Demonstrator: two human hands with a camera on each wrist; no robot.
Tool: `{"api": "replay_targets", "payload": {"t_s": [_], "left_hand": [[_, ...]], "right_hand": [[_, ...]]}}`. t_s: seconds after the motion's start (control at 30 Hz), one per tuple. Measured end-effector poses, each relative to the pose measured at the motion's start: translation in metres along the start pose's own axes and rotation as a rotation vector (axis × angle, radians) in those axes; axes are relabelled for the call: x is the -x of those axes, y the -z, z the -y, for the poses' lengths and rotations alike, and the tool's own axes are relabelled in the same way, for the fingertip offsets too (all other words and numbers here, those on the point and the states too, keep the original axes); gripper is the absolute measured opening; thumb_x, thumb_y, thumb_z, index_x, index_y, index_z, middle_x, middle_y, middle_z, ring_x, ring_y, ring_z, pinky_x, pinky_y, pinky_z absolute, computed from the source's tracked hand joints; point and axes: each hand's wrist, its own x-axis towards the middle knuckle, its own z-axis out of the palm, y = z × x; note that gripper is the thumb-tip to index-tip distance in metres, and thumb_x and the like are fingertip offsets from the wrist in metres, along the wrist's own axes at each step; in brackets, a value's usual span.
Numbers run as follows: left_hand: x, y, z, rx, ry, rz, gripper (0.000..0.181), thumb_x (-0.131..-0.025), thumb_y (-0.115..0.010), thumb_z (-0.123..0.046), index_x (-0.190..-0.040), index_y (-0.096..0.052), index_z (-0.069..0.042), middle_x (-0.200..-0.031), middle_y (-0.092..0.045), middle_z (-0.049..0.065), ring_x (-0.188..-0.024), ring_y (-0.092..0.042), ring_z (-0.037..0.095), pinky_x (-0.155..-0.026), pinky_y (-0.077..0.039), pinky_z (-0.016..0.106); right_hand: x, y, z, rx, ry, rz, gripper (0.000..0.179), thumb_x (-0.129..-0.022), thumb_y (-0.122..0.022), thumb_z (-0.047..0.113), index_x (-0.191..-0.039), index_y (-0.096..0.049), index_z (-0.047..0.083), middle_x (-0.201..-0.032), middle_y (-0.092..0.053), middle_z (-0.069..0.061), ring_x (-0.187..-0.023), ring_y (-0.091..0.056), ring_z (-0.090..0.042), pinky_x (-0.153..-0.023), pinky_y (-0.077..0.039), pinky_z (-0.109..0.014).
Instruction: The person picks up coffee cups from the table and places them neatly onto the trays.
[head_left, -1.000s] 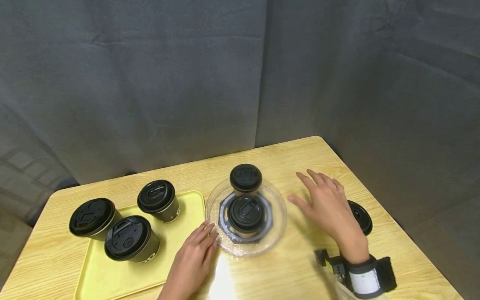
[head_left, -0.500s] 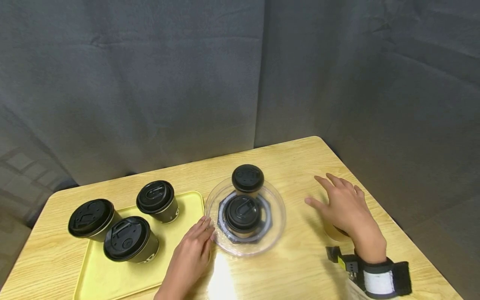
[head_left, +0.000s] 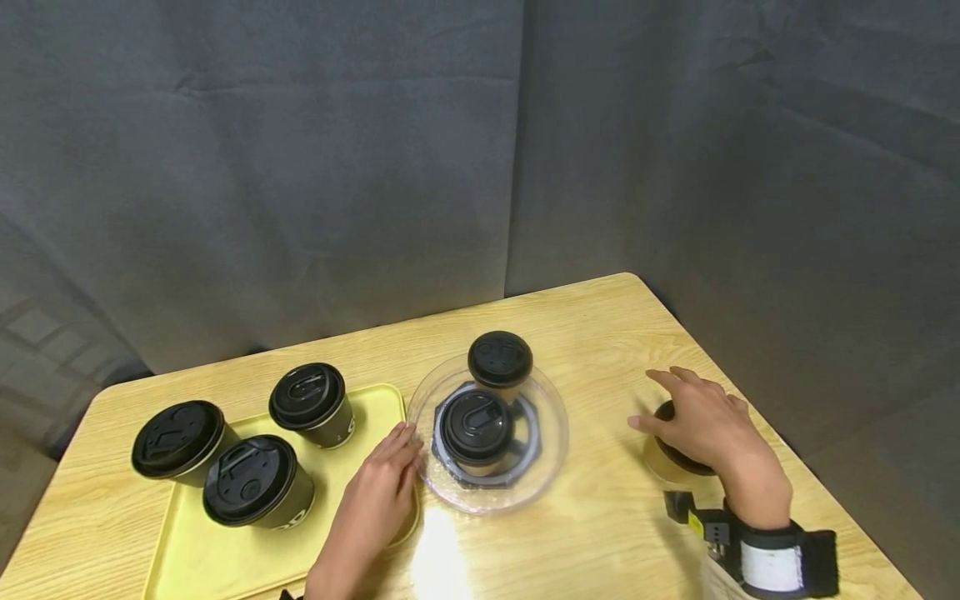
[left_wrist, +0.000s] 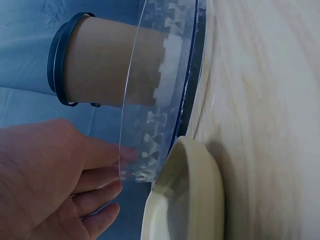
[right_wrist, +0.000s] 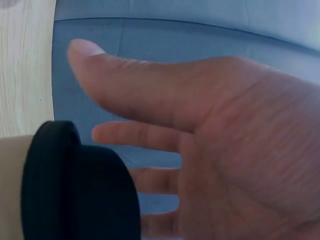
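My left hand (head_left: 375, 492) rests at the near-left rim of a clear round dish (head_left: 553, 467), its fingertips touching the dish's wall in the left wrist view. Two black-lidded paper coffee cups stand in this dish: a nearer cup (head_left: 477, 427) and a farther cup (head_left: 500, 360). Over at the right side of the table, my right hand (head_left: 708, 425) hovers around another lidded coffee cup (head_left: 660, 462), fingers spread and thumb apart. The right wrist view shows that cup's black lid (right_wrist: 55, 185) close to the palm, with no finger curled round it. The hand partly hides this cup.
A yellow tray (head_left: 217, 562) lies to the left, its corner by my left hand. It bears lidded cups: a left cup (head_left: 180, 440), a front cup (head_left: 251, 483) and a back cup (head_left: 309, 402). Grey curtains (head_left: 337, 167) hang behind the wooden table (head_left: 585, 325).
My right hand has moved right and down to the cup on the right. The clear dish's two cups have shifted slightly, turning about its middle. My left hand stays at the rim.
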Motion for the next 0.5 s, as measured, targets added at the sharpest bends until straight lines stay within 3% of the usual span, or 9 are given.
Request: {"api": "replay_targets", "payload": {"t_s": [0.17, 0.5], "left_hand": [[-0.004, 0.001, 0.003, 0.027, 0.031, 0.02, 0.026, -0.088, -0.066, -0.003, -0.114, -0.069, 0.002, -0.134, -0.061, 0.016, -0.129, -0.055, 0.032, -0.105, -0.045, 0.046], [-0.014, 0.0, 0.009, 0.061, 0.043, 0.007, 0.028, -0.089, -0.061, 0.004, -0.116, -0.068, 0.004, -0.133, -0.061, 0.017, -0.126, -0.057, 0.032, -0.105, -0.045, 0.045]], "right_hand": [[-0.001, 0.0, -0.006, -0.01, -0.029, 0.065, 0.087, -0.08, -0.073, 0.052, -0.144, -0.041, 0.004, -0.145, -0.036, -0.032, -0.123, -0.038, -0.063, -0.084, -0.034, -0.079], [-0.003, -0.001, -0.016, -0.077, -0.007, 0.139, 0.092, -0.079, -0.076, 0.047, -0.144, -0.038, -0.004, -0.144, -0.034, -0.038, -0.129, -0.033, -0.06, -0.096, -0.038, -0.069]]}}
